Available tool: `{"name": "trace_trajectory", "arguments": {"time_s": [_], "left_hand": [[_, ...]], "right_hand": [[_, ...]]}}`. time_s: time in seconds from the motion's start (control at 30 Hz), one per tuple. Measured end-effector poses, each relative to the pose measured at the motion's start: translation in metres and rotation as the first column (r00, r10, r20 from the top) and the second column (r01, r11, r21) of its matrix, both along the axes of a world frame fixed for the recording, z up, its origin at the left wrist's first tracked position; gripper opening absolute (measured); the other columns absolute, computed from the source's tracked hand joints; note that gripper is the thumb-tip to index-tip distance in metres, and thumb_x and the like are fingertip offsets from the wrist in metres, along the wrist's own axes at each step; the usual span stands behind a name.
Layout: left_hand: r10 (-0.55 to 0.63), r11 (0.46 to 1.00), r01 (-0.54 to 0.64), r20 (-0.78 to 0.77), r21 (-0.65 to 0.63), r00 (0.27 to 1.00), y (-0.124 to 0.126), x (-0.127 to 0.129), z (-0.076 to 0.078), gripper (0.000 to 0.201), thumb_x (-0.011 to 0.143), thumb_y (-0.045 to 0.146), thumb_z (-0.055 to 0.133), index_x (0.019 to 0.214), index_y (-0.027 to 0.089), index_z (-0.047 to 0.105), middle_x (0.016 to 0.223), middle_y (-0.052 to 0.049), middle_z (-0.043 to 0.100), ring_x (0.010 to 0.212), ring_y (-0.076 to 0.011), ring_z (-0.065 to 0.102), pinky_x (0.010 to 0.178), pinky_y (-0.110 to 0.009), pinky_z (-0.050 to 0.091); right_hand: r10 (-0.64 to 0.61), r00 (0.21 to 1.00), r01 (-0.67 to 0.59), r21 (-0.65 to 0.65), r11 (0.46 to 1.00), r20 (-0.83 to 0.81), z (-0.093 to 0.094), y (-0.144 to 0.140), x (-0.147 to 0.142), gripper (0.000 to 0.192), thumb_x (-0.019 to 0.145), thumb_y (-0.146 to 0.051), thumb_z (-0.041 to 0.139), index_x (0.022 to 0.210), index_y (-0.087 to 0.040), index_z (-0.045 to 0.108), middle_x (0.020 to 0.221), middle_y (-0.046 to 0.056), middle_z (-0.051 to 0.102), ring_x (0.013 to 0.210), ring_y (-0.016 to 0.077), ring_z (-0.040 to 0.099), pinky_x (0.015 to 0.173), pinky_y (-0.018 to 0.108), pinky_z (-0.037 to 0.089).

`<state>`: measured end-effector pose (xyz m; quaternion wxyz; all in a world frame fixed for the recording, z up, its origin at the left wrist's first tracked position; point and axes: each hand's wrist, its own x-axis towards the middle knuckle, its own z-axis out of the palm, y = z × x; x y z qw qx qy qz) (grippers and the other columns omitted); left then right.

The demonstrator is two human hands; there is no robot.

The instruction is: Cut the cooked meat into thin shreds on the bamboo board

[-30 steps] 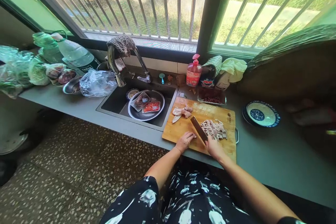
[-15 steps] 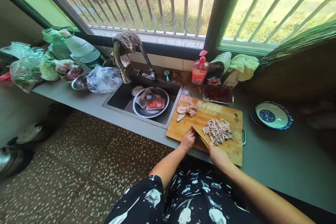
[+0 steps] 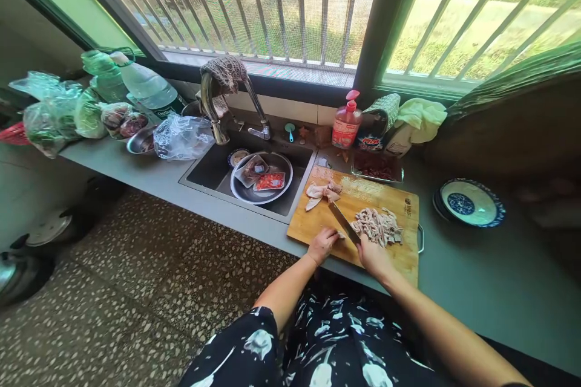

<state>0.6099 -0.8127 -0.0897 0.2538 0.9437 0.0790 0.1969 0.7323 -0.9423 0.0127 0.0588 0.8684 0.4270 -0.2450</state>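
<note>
A wooden cutting board (image 3: 394, 257) lies on the grey counter right of the sink. My right hand (image 3: 373, 256) grips a cleaver (image 3: 344, 223) whose blade stands edge-down on the board. My left hand (image 3: 322, 243) rests curled on the board just left of the blade, pressing on a small piece of pale meat. A heap of cut meat strips (image 3: 377, 227) lies right of the blade. Uncut meat pieces (image 3: 321, 192) sit at the board's far left corner.
The sink (image 3: 204, 170) holds a metal bowl (image 3: 240, 191) with packaged food. A tray of dark meat (image 3: 377, 166), a soap bottle (image 3: 344, 123) and cloths stand behind the board. Blue patterned plates (image 3: 469, 201) sit right. Bags of vegetables (image 3: 54, 113) crowd the left counter.
The cleaver has dropped and come up again beside my left hand, with the blade now a little further left of the cut heap. The view has shifted slightly.
</note>
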Motion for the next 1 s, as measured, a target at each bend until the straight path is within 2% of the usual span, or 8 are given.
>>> {"name": "trace_trajectory", "arguments": {"time_s": [0.17, 0.37, 0.47, 0.57, 0.63, 0.73, 0.83, 1.0], "left_hand": [[-0.065, 0.997, 0.064, 0.015, 0.036, 0.998, 0.007, 0.006, -0.007, 0.028, 0.088, 0.020, 0.032, 0.096, 0.014, 0.058, 0.097, -0.007, 0.057, 0.095, -0.0159, 0.049, 0.082, -0.032, 0.046], [-0.005, 1.000, 0.004, 0.061, 0.016, 0.998, 0.004, 0.008, -0.013, 0.028, 0.087, 0.020, 0.034, 0.092, 0.013, 0.060, 0.096, -0.007, 0.059, 0.101, -0.0168, 0.046, 0.086, -0.032, 0.045], [-0.013, 1.000, 0.012, 0.071, 0.004, 0.997, 0.003, 0.006, -0.015, 0.027, 0.086, 0.018, 0.035, 0.093, 0.013, 0.060, 0.097, -0.007, 0.059, 0.100, -0.0165, 0.047, 0.086, -0.031, 0.044], [-0.042, 0.999, 0.042, 0.024, -0.014, 0.999, 0.003, 0.005, -0.012, 0.025, 0.086, 0.017, 0.036, 0.094, 0.014, 0.060, 0.097, -0.006, 0.059, 0.099, -0.0165, 0.047, 0.085, -0.032, 0.044], [-0.043, 0.998, 0.043, -0.016, -0.038, 0.999, 0.003, 0.004, -0.008, 0.023, 0.086, 0.018, 0.037, 0.095, 0.016, 0.059, 0.096, -0.006, 0.058, 0.098, -0.0161, 0.048, 0.084, -0.032, 0.044], [0.003, 0.998, -0.007, -0.058, -0.070, 0.998, 0.002, 0.005, -0.001, 0.021, 0.087, 0.020, 0.039, 0.094, 0.017, 0.058, 0.092, -0.005, 0.059, 0.090, -0.0150, 0.050, 0.081, -0.031, 0.044], [0.079, 0.991, -0.090, -0.113, -0.099, 0.990, -0.001, 0.013, 0.006, 0.019, 0.086, 0.020, 0.040, 0.092, 0.016, 0.057, 0.084, -0.005, 0.059, 0.081, -0.0148, 0.052, 0.078, -0.031, 0.043], [0.163, 0.948, -0.224, -0.261, -0.224, 0.951, -0.020, 0.054, 0.009, 0.017, 0.080, 0.019, 0.047, 0.095, 0.017, 0.057, 0.085, -0.004, 0.060, 0.081, -0.0159, 0.053, 0.073, -0.027, 0.044]], "right_hand": [[0.068, 0.998, -0.068, -0.036, 0.997, -0.008, -0.001, 0.011, -0.012, 0.021, 0.089, -0.024, 0.028, 0.101, -0.014, 0.042, 0.077, 0.011, 0.062, 0.074, 0.0214, 0.061, 0.063, 0.028, 0.042], [0.015, 0.994, -0.028, -0.115, 0.993, -0.112, -0.008, -0.019, -0.004, 0.020, 0.087, -0.025, 0.033, 0.100, -0.014, 0.042, 0.077, 0.012, 0.062, 0.071, 0.0224, 0.062, 0.059, 0.029, 0.041], [0.005, 0.992, -0.016, -0.089, 0.996, -0.129, -0.012, -0.004, -0.007, 0.020, 0.086, -0.024, 0.034, 0.102, -0.013, 0.041, 0.078, 0.013, 0.062, 0.073, 0.0219, 0.062, 0.060, 0.028, 0.041], [-0.008, 0.997, 0.007, -0.021, 1.000, -0.073, -0.017, 0.020, -0.009, 0.024, 0.087, -0.025, 0.033, 0.106, -0.012, 0.040, 0.080, 0.013, 0.062, 0.075, 0.0215, 0.061, 0.062, 0.027, 0.040], [-0.036, 0.997, 0.036, -0.005, 0.999, -0.069, -0.020, 0.023, -0.003, 0.025, 0.087, -0.029, 0.035, 0.105, -0.012, 0.041, 0.080, 0.012, 0.062, 0.074, 0.0209, 0.061, 0.061, 0.026, 0.040], [-0.113, 0.990, 0.113, 0.000, 0.994, -0.086, -0.026, 0.006, 0.019, 0.026, 0.086, -0.030, 0.037, 0.102, -0.012, 0.044, 0.080, 0.012, 0.062, 0.074, 0.0200, 0.061, 0.060, 0.024, 0.038], [-0.203, 0.975, 0.209, 0.064, 0.976, -0.088, -0.028, -0.019, 0.042, 0.024, 0.085, -0.028, 0.039, 0.100, -0.011, 0.047, 0.082, 0.012, 0.062, 0.074, 0.0188, 0.060, 0.060, 0.023, 0.037], [-0.326, 0.925, 0.366, 0.225, 0.903, -0.197, -0.018, -0.036, 0.053, 0.030, 0.084, -0.032, 0.034, 0.102, -0.013, 0.048, 0.077, 0.007, 0.062, 0.066, 0.0165, 0.058, 0.054, 0.022, 0.036]]}}
